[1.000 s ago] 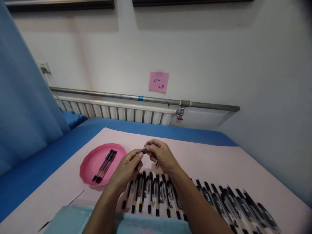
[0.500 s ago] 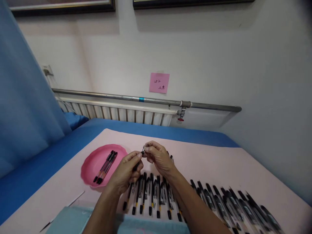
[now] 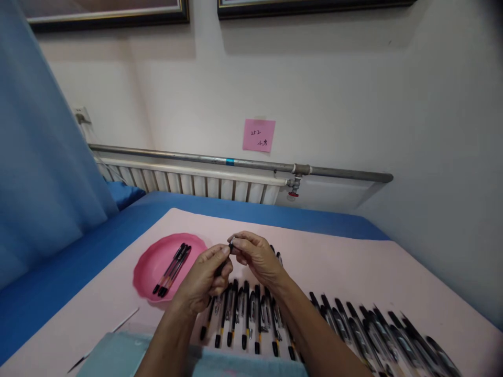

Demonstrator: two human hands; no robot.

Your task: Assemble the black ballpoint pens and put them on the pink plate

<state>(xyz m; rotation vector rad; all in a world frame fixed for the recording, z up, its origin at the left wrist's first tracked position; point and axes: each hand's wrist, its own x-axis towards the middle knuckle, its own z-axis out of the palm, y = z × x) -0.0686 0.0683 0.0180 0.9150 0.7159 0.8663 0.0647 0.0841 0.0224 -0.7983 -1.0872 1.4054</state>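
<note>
My left hand (image 3: 205, 273) is closed around a slim black pen part (image 3: 231, 246), whose end shows past the thumb and whose length is mostly hidden in the fingers. Against that end my right hand (image 3: 257, 257) pinches a small shiny silver piece (image 3: 233, 239), which looks like a metal pen tip. The hands meet above a row of pen barrels (image 3: 245, 314) with black ends and orange-yellow bands. Clear caps with black tops and small metal tips lie among the barrels, partly hidden by my right forearm.
On the left, a pink scalloped dish (image 3: 143, 262) holds several pens (image 3: 173, 272). More black pen parts (image 3: 369, 330) lie at the right. A thin refill (image 3: 126, 318) rests near a light blue cloth (image 3: 112, 356). Behind the bed stand a radiator (image 3: 200, 183) and a pipe (image 3: 346, 173).
My hands stay together, and the shiny piece shows less between my right fingertips, closer to the black part. The whole view has shifted slightly.
</note>
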